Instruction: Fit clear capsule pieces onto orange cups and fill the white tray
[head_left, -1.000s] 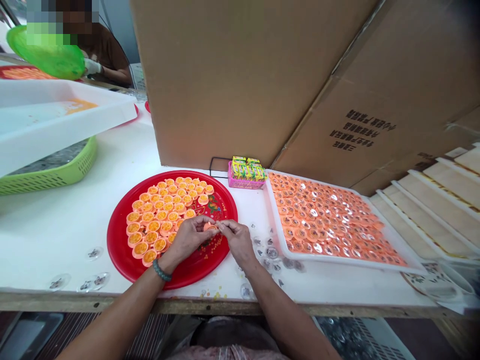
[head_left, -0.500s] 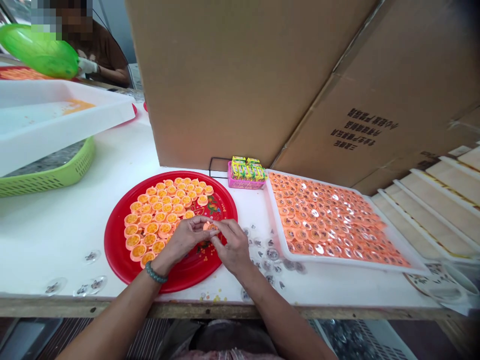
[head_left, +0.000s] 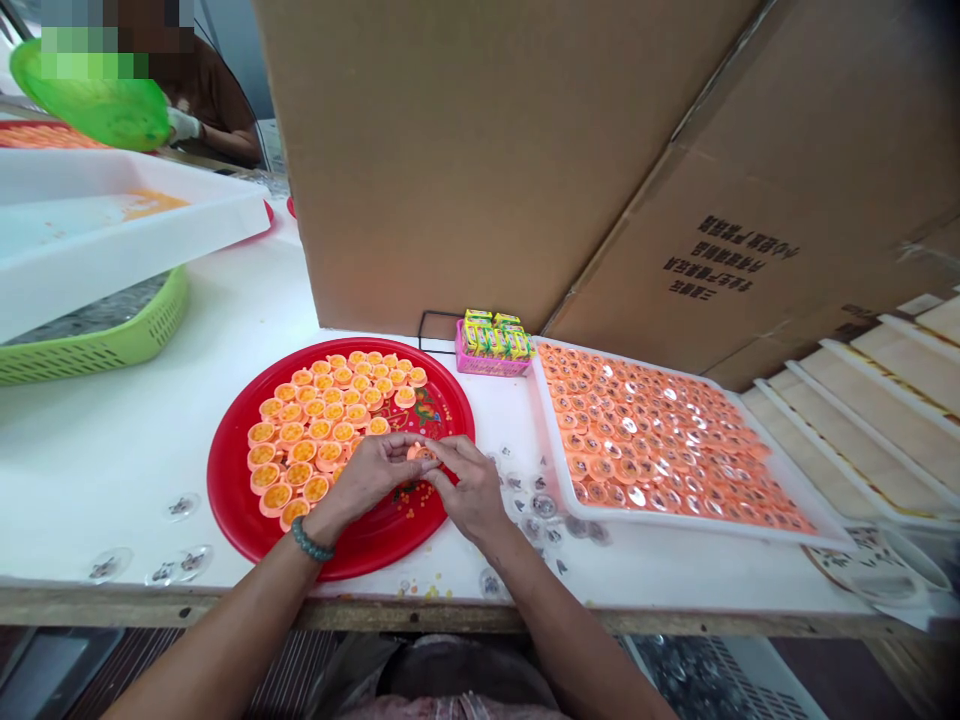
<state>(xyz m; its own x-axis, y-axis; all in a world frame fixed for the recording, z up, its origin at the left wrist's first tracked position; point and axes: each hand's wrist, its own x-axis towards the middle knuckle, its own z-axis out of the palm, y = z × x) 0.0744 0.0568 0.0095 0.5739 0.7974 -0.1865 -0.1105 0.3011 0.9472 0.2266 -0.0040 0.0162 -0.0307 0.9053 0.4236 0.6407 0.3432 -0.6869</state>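
Observation:
My left hand (head_left: 379, 475) and my right hand (head_left: 469, 485) meet over the right part of a round red tray (head_left: 232, 500). Between their fingertips they grip one small orange plastic cup (head_left: 422, 453), partly covered by the fingers. Left of my hands, many like orange cups (head_left: 301, 450) with yellow-orange bits inside stand close together on the tray. Loose clear discs with dark prints (head_left: 544, 506) lie on the white table just right of my right hand. Both hands are closed, thumbs and fingers pinched on the cup's edges.
A white tray (head_left: 720, 533) full of orange cups with clear tops stands at right. Behind are a pink basket (head_left: 491, 365) of small yellow-green packs and tall cardboard (head_left: 465, 180). At left, a white bin (head_left: 112, 250) overhangs a green basket (head_left: 150, 335); a gloved co-worker's hand (head_left: 182, 125) holds a green basin.
My hands stay nearly in place, both on the cup. The co-worker's green basin has shifted slightly right and tilted.

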